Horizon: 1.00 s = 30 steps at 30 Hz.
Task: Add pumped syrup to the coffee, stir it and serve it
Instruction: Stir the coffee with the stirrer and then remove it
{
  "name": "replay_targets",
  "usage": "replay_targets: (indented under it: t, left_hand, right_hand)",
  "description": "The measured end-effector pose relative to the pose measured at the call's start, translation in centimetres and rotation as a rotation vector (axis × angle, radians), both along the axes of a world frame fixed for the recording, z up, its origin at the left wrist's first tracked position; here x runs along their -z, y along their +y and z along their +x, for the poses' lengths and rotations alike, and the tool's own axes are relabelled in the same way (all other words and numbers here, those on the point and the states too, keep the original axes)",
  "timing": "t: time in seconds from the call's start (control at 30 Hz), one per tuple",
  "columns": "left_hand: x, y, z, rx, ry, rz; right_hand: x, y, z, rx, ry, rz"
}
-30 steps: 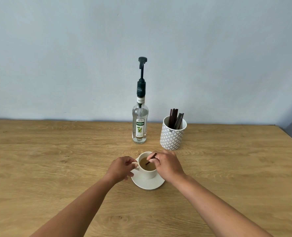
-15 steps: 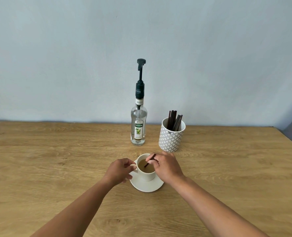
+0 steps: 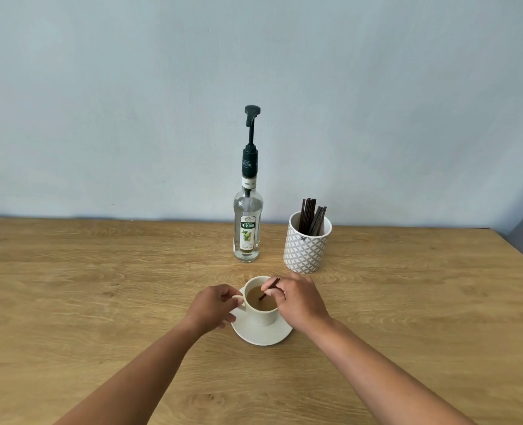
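A cream cup [image 3: 264, 317] of milky coffee [image 3: 258, 302] stands on a cream saucer [image 3: 261, 335] on the wooden table [image 3: 85, 302]. My left hand [image 3: 212, 308] pinches the cup's handle from the left. My right hand [image 3: 300, 302] holds a dark stir stick [image 3: 269, 288] between its fingertips, with the stick's lower end dipped in the coffee. Behind the cup stands a clear syrup bottle [image 3: 248, 228] with a dark pump head [image 3: 252, 113], upright and untouched.
A white patterned pot [image 3: 307, 246] with several dark stir sticks stands right of the bottle, just behind my right hand. A pale wall runs along the table's back edge. The table's right edge shows at far right.
The stick's tip has shifted a little inside the cup while both hands keep their grip. The camera view has drifted slightly.
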<state>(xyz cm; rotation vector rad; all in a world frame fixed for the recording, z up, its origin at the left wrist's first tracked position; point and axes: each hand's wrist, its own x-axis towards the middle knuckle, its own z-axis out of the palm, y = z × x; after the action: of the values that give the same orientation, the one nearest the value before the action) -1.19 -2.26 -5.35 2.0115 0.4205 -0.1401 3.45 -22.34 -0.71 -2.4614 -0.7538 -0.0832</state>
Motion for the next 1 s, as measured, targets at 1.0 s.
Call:
replay_targets:
  t: [1.0]
  left_hand:
    - [0.01,0.12,0.05,0.002,0.001,0.0]
  right_hand:
    - [-0.15,0.1,-0.02,0.003,0.008,0.026]
